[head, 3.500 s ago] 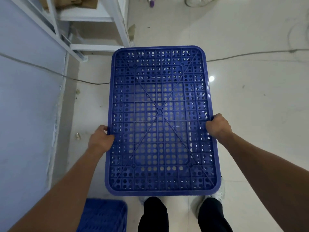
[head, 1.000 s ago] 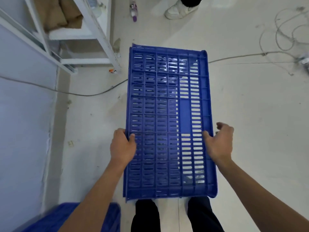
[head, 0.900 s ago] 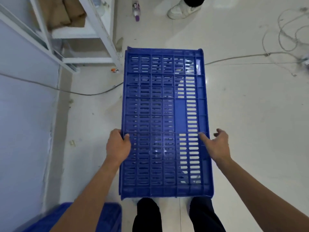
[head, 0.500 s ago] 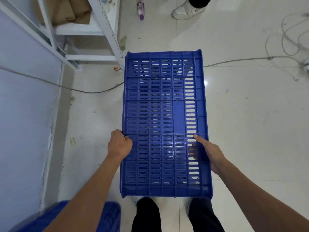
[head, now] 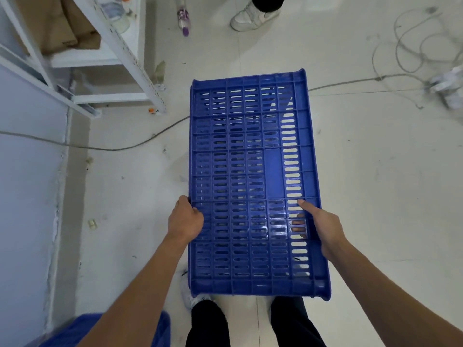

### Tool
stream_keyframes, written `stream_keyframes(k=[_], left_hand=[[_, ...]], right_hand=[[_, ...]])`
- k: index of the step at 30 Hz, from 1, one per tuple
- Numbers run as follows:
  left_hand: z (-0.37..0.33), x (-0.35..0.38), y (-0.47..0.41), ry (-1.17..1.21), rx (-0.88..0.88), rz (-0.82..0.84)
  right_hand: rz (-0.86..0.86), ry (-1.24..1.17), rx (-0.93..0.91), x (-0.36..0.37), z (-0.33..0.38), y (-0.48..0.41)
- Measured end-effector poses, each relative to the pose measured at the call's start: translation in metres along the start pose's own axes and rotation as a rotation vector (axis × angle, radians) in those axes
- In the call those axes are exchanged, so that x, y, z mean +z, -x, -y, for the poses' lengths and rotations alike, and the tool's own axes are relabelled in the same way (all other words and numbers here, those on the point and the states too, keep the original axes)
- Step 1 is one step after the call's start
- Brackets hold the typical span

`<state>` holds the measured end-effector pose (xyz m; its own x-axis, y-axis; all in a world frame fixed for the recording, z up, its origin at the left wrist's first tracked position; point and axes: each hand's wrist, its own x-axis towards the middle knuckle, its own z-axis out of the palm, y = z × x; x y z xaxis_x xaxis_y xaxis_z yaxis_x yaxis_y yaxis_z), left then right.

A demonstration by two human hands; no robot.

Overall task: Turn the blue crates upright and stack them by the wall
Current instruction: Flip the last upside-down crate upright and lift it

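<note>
I hold a blue slotted plastic crate (head: 253, 171) in front of me above the floor, turned on its side so one long slotted wall faces up. My left hand (head: 185, 221) grips its left edge with the fingers curled around. My right hand (head: 323, 226) clasps the right edge, thumb on top, fingers showing through the slots underneath. Another blue crate (head: 107, 329) sits on the floor at the bottom left beside the pale wall (head: 25, 196), partly hidden by my left forearm.
A white metal shelf rack (head: 117, 53) with cardboard stands at the upper left. A grey cable (head: 120, 147) runs across the floor under the crate. Tangled wires (head: 413, 46) lie at the upper right. Another person's shoe (head: 253, 17) and a bottle (head: 184, 20) are at the top.
The crate went from bottom-up to lying on its side. My right hand shifted from an open touch on the edge to a grip around it. The left hand kept its hold.
</note>
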<state>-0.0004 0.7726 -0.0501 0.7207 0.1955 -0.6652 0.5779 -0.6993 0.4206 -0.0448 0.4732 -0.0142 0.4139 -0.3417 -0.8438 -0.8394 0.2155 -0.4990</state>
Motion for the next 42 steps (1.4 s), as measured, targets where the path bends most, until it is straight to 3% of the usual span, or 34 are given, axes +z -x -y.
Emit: stream_keyframes(k=[8,15,17,23,28,30,33,37,42], left_hand=[[-0.047,0.041,0.004,0.096,-0.032,0.072],[-0.042,0.05,0.003,0.02,-0.081,0.074],[-0.04,0.047,0.006,0.022,-0.072,0.009],[-0.063,0.015,0.05,0.089,0.235,-0.216],[-0.075,-0.007,0.065,0.251,0.348,-0.036],[-0.074,-0.014,0.06,0.254,0.305,0.003],[-0.057,-0.028,0.041,0.245,0.211,-0.095],[-0.022,-0.049,0.016,0.184,0.067,-0.123],[0.049,-0.065,-0.022,0.353,-0.165,-0.013]], right_hand=[[-0.046,0.036,-0.135,-0.05,0.036,0.004],[-0.017,0.092,-0.219,-0.047,0.038,0.018],[0.025,0.128,-0.215,-0.036,0.036,0.024],[0.173,0.24,-0.215,0.017,0.024,0.043],[0.371,0.422,-0.275,0.081,0.014,0.056],[0.423,0.506,-0.317,0.111,0.013,0.063],[0.43,0.658,-0.385,0.157,0.008,0.068],[0.574,0.729,-0.395,0.201,-0.008,0.069],[0.518,0.79,-0.201,0.204,-0.029,0.04]])
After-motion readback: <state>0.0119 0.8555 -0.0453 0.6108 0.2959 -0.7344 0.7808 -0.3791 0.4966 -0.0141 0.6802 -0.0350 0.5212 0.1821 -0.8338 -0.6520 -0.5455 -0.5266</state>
